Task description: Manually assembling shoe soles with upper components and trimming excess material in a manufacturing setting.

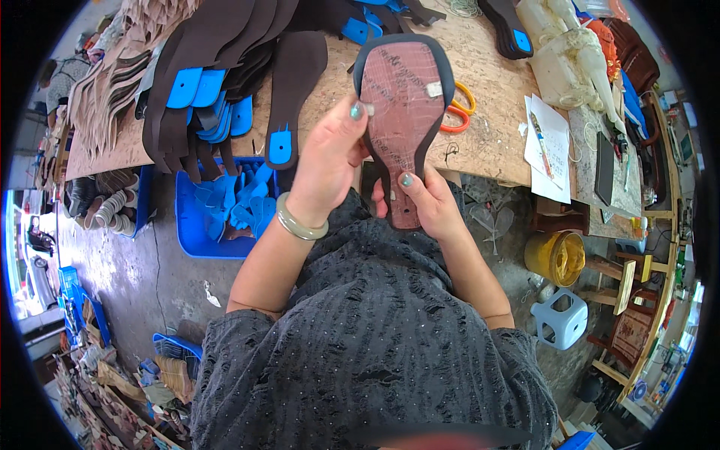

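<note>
- I see the left hand (326,150) closed on a dark-edged sole (401,112) with a reddish-brown face; its thumb presses the left edge of the broad part, and the other fingers are partly hidden.
- I see the right hand (437,201) gripping the narrow end, its thumb flat on the face; how far its hidden fingers wrap behind, I cannot tell.
- The sole sits between both sets of fingers, broad end beyond them, raised at the near edge of the counter (495,154).
- Just beyond the right fingers lie orange-and-yellow-handled scissors (462,112).
- Left of the left fingers I have a loose dark brown sole piece (298,82) with a blue patch.
- Nearer and left of those fingers stands a blue bin (199,246) of blue pieces (232,202).
</note>
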### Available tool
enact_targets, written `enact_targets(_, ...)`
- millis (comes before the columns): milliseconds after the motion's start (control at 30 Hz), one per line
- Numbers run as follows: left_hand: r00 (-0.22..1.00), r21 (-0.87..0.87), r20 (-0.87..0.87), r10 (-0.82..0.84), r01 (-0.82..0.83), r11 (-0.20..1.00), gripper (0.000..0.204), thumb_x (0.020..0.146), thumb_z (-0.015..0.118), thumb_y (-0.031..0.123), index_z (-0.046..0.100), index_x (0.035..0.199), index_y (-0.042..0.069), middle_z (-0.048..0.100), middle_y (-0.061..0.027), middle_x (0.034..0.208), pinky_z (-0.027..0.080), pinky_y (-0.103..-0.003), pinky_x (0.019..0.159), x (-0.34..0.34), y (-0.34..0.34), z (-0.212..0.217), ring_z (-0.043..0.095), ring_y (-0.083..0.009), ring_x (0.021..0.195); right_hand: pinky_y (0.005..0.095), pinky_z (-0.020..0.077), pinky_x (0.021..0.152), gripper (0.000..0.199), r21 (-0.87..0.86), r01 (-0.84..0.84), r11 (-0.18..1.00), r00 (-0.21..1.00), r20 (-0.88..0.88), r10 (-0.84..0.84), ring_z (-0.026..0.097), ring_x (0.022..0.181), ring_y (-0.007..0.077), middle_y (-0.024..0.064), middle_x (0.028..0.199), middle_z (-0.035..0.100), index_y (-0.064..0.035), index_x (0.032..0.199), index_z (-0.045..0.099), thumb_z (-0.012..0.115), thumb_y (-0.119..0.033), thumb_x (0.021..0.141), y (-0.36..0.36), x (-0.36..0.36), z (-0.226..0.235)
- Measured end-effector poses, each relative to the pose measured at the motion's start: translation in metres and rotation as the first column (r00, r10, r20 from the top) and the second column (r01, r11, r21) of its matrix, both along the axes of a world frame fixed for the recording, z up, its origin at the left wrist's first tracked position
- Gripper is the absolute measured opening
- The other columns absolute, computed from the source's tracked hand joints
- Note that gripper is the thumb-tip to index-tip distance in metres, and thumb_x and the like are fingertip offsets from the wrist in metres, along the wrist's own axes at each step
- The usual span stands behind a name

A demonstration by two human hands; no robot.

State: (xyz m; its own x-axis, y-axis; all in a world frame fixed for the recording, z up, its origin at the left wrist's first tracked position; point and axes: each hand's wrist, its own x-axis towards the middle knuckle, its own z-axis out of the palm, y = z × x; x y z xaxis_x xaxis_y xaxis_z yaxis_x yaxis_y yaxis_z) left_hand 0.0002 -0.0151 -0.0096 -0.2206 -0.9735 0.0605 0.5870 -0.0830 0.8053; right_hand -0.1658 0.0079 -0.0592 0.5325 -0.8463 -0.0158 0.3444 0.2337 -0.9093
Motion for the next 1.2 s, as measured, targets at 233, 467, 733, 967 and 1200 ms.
enact_targets(233, 0.996, 0.096, 0.087, 0.037, -0.046, 0.994, 0.03, 0.097, 0.047, 0.014, 0.049, 0.123, 0.0, 0.06, -0.0065, 0.114, 0.048, -0.03, 0.087, 0.005, -0.017, -0.012, 0.06, -0.0129, 0.1, 0.0244, 0.0453, 0.054, 0.024, -0.107, 0.073, 0.992, 0.884, -0.453, -0.114, 0.055, 0.061, 0.0085, 0.0019, 0.071, 0.059, 0.0002, 0.106, 0.049, 0.051, -0.021, 0.096, -0.006, -0.008, 0.007)
enact_targets(467, 0.938, -0.065, -0.056, 0.341, -0.344, 0.937, 0.041, 0.096, 0.046, 0.012, 0.038, 0.133, -0.005, 0.046, -0.0231, 0.133, 0.038, -0.039, 0.105, 0.028, -0.042, -0.014, 0.047, -0.0311, 0.124, 0.0331, 0.0486, 0.078, 0.044, -0.345, 0.061, 0.937, 0.752, -0.601, -0.27, 0.062, 0.089, 0.021, 0.0125, 0.095, 0.063, -0.0003, 0.126, 0.046, 0.056, -0.024, 0.09, -0.06, -0.075, 0.022)
enact_targets(733, 0.663, -0.424, 0.492, 0.565, -0.384, 0.82, 0.043, 0.091, 0.05, 0.005, 0.041, 0.132, -0.005, 0.049, -0.018, 0.132, 0.035, -0.037, 0.105, 0.05, -0.023, -0.056, 0.048, -0.0285, 0.123, 0.044, 0.0412, 0.093, 0.046, -0.924, 0.042, 0.38, -0.209, -0.38, -0.901, 0.052, 0.11, 0.0363, 0.0224, 0.116, 0.054, -0.0048, 0.122, 0.054, 0.059, -0.032, 0.085, -0.304, -0.143, 0.033)
enact_targets(967, -0.157, -0.637, 0.771, 0.617, -0.185, 0.749, 0.05, 0.081, 0.063, 0.009, 0.047, 0.128, 0.002, 0.04, -0.0216, 0.137, 0.034, -0.043, 0.103, 0.077, -0.019, -0.052, 0.042, -0.0375, 0.124, 0.0507, 0.0364, 0.097, 0.054, -0.809, 0.034, 0.587, -0.468, -0.532, -0.706, 0.046, 0.118, 0.0385, 0.0228, 0.126, 0.048, -0.0077, 0.124, 0.054, 0.061, -0.044, 0.085, -0.346, -0.141, 0.006)
enact_targets(1200, -0.11, -0.613, 0.79, 0.604, -0.15, 0.775, 0.052, 0.079, 0.064, 0.01, 0.048, 0.128, 0.001, 0.038, -0.022, 0.138, 0.031, -0.042, 0.106, 0.07, -0.025, -0.052, 0.038, -0.0383, 0.127, 0.0421, 0.0452, 0.089, 0.038, -0.991, -0.109, 0.078, 0.121, -0.091, -0.989, 0.055, 0.105, 0.0339, 0.0143, 0.114, 0.059, -0.007, 0.116, 0.058, 0.065, -0.024, 0.083, -0.336, -0.082, 0.039)
